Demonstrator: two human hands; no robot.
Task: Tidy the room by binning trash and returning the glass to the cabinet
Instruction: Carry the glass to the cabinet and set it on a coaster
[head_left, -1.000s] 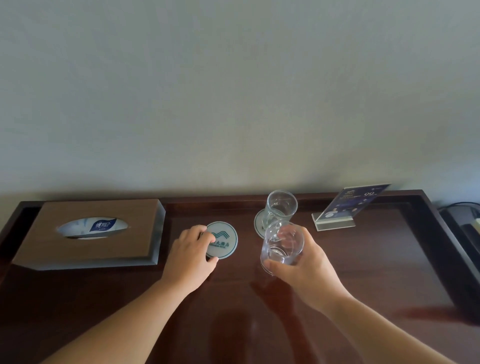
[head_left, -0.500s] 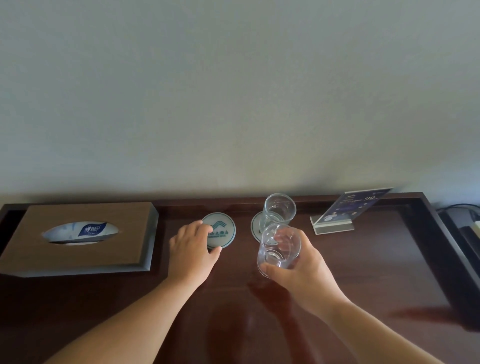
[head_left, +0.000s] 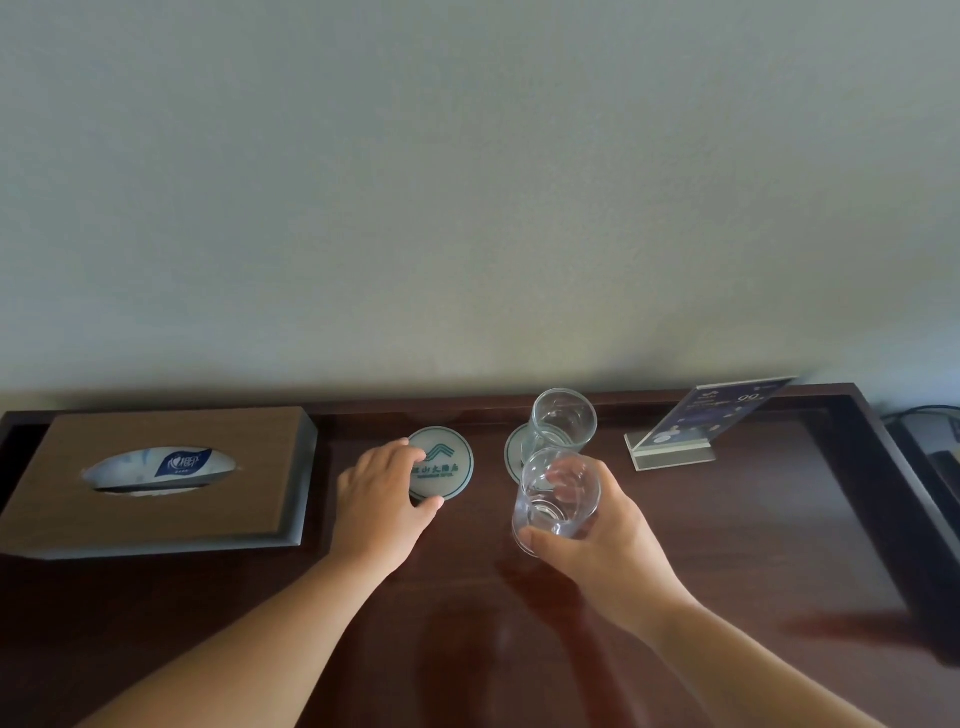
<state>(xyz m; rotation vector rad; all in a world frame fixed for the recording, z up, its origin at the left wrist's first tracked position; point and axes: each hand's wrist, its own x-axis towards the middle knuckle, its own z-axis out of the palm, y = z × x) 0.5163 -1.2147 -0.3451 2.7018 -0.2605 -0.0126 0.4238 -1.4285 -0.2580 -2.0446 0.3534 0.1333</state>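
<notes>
Dark wooden cabinet top (head_left: 753, 530), rimmed and backed by a pale wall (head_left: 467, 182), is serving as the setting as a person is holding a clear, seemingly empty glass (head_left: 556, 493) just above it. The right hand (head_left: 602, 540) is wrapping thumb and fingers around the tumbler's lower half and tipping it slightly away. Just to its left, the left hand (head_left: 382, 499) is pinching a round white coaster (head_left: 444, 462) by its edge, fingers curled over one rim and thumb at the near rim, the disc apparently lying flat on the wood. Behind the held tumbler, a second glass (head_left: 563, 423) is standing upright on a second coaster (head_left: 514, 452). A wooden tissue box (head_left: 156, 478) is sitting at far left, a slanted acrylic sign (head_left: 691, 431) at far right. By the look of it, the return is nearing its end: the coaster is being readied, and setting the tumbler down on it is what seems to be remaining. No trash or bin is showing, so that part cannot be judged.
</notes>
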